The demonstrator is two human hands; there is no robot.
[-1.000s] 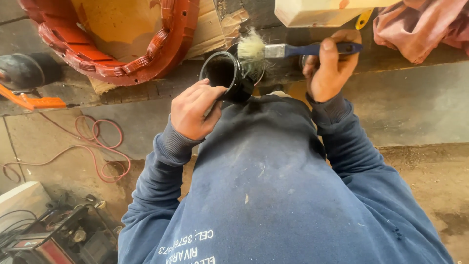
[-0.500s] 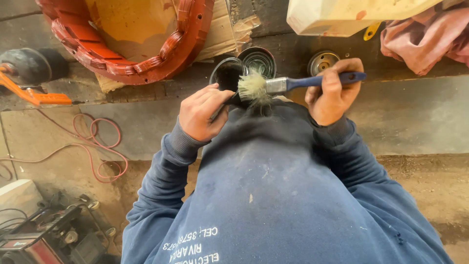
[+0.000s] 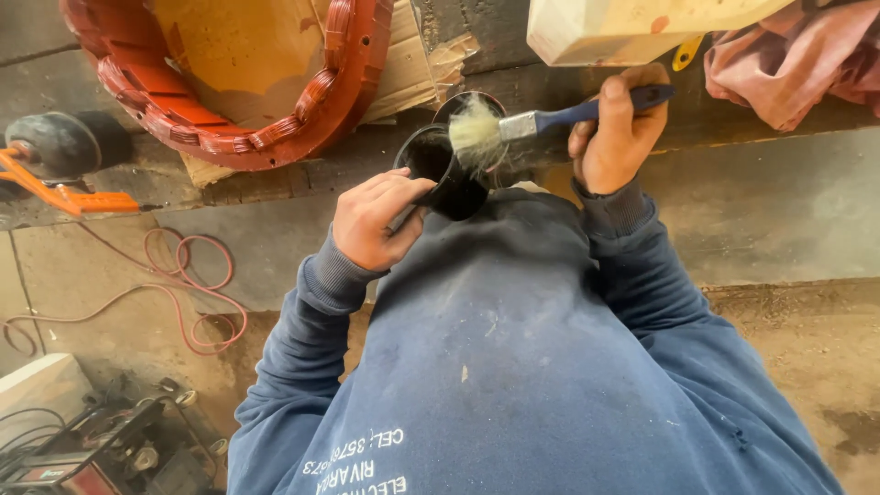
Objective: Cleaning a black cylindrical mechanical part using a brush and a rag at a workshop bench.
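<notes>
My left hand (image 3: 378, 220) grips a black round cup-shaped part (image 3: 438, 170) by its side and holds it in front of my chest, its open mouth facing up and away. In my right hand (image 3: 612, 136) is a paintbrush with a blue handle (image 3: 587, 112). Its pale bristles (image 3: 477, 134) rest against the right rim of the black part. Both arms wear blue sleeves, and my blue sweatshirt fills the lower middle of the view.
A large red wound coil ring (image 3: 229, 128) lies on cardboard at the upper left. An orange-framed tool with a dark wheel (image 3: 57, 147) sits at the left, a red cable (image 3: 192, 293) loops on the floor, a cream box (image 3: 632, 27) and pink cloth (image 3: 797, 64) lie top right.
The brush has shifted from the part's far right edge to its rim, and both hands have risen slightly in view with the part.
</notes>
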